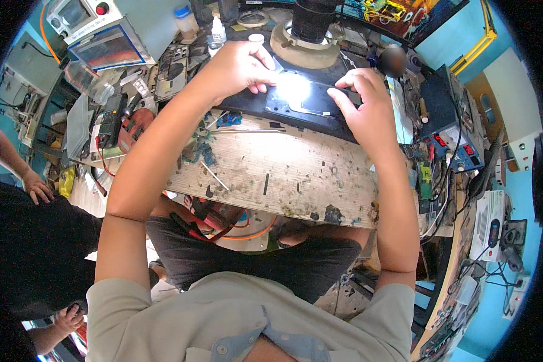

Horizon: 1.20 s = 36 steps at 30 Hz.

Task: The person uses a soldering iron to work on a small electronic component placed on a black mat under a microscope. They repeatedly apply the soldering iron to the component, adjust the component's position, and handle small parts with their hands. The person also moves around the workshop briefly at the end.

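A dark, flat, phone-like panel [315,104] lies on a black mat [253,104] at the back of the workbench, with strong white glare over its middle. My left hand [241,71] is at the panel's left end, thumb and forefinger drawn together; a small pale bit shows by the fingertips, too unclear to name. At the other end, my right hand [368,102] has its thumb and curled fingers closed on the panel's right edge. What lies under the right palm is hidden.
A microscope's black barrel [312,21] rises behind the panel on a round base [304,53]. A small white bottle [218,31] stands behind my left hand. A multimeter [110,117] lies left, a power supply [449,120] stands right. Another person's hand [39,187] is at far left.
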{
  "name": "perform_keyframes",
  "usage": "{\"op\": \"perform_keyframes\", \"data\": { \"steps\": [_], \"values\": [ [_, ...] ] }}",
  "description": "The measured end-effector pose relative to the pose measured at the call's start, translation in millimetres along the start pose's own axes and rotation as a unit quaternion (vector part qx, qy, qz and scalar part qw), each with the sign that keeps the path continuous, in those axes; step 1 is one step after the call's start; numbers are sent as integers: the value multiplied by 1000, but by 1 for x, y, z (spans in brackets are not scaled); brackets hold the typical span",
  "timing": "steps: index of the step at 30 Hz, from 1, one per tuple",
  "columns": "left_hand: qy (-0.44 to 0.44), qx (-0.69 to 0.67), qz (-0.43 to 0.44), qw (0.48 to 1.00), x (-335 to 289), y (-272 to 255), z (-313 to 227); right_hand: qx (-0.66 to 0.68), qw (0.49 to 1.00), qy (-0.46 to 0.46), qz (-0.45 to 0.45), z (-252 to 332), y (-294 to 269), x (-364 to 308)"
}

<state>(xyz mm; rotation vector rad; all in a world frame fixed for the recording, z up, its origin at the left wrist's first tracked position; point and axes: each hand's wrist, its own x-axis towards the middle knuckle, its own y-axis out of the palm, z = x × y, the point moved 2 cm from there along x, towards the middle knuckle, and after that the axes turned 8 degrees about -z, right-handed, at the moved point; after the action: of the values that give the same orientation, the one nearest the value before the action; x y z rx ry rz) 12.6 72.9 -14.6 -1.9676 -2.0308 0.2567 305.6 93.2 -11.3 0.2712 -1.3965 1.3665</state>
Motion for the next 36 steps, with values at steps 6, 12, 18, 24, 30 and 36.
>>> {"op": "perform_keyframes", "data": {
  "steps": [6,12,18,24,30,36],
  "values": [
    [24,-5,-14,1000,8,1,-1,27,999,13,-25,-4,-1,-1],
    [60,55,-32,996,7,4,-5,20,999,-11,-42,-4,1,0],
    [53,44,-41,997,16,14,3,18,999,2,-31,-6,5,-4],
    [47,21,-49,997,16,21,7,36,999,-4,-11,3,7,-6],
    [61,63,-69,994,16,22,6,41,999,-19,-7,5,13,-8],
    [139,106,-80,981,16,25,8,38,999,-15,17,5,15,-11]
  ]
}}
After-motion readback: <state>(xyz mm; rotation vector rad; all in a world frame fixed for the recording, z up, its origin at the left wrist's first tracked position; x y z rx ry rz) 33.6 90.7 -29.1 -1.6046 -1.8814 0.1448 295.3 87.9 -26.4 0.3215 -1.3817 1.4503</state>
